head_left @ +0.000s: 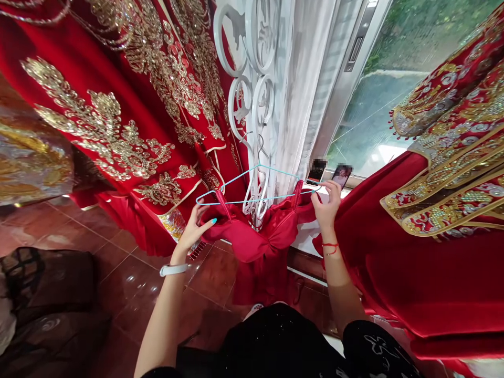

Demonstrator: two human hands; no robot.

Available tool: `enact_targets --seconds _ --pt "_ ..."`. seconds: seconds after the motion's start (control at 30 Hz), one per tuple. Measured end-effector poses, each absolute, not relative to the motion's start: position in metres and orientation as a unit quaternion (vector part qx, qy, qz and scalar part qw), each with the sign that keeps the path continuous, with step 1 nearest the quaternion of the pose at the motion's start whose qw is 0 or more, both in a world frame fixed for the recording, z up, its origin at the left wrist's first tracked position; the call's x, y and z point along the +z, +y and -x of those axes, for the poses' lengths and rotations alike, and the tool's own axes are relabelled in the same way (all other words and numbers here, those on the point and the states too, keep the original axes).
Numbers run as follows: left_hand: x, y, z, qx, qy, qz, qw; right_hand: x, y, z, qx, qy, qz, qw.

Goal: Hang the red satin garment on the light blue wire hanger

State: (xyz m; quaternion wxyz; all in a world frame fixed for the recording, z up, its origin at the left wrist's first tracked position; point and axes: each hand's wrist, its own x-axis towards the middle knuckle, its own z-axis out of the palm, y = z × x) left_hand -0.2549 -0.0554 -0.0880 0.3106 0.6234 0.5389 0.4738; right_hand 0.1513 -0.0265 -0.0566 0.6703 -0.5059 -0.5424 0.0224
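- Red satin dress (252, 241): hangs in front of the white scrollwork grille, its two narrow shoulder straps drawn up to the ends of a light-blue wire hanger (236, 200); skirt falls toward the floor.
- Left hand (193, 231): at the hanger's left end; fingers curled and pinching the left strap against the wire; teal nails; white wristband (174, 270).
- Right hand (326, 206): at the hanger's right end; fingers bent, pressed together and pinching the right strap and wire; red string bracelet (331, 248).
- White scrollwork grille (252, 68): directly behind the hanger; sheer white curtain (293, 105) beside it.
- Two smartphones (317, 170): on the white window ledge (305, 236), just beyond the right hand; screens partly blurred.
- Red gold-embroidered gown (118, 126): hanging at left.
- Red velvet gown with gold-embroidered bands (444, 273): hanging at right.
- Glossy reddish-brown floor tiles (126, 273): below.
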Motion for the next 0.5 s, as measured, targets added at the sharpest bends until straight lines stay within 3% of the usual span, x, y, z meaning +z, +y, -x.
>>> enact_targets --seconds 0.07,0.13,0.3,0.5 --pt "-0.103 -0.063 0.260 0.452 0.541 -0.614 0.355 -0.075 -0.043 -0.127 0.030 -0.467 0.517 0.716" --pt "-0.110 -0.066 0.260 0.451 0.544 -0.603 0.371 -0.089 -0.057 -0.096 0.117 -0.475 0.502 0.713" --pt "-0.103 -0.061 0.252 0.478 0.544 -0.599 0.341 -0.097 -0.058 -0.022 0.424 -0.612 0.386 0.545" --pt "-0.096 -0.059 0.246 0.489 0.542 -0.599 0.330 -0.100 -0.019 0.033 0.582 -0.550 0.328 0.502"
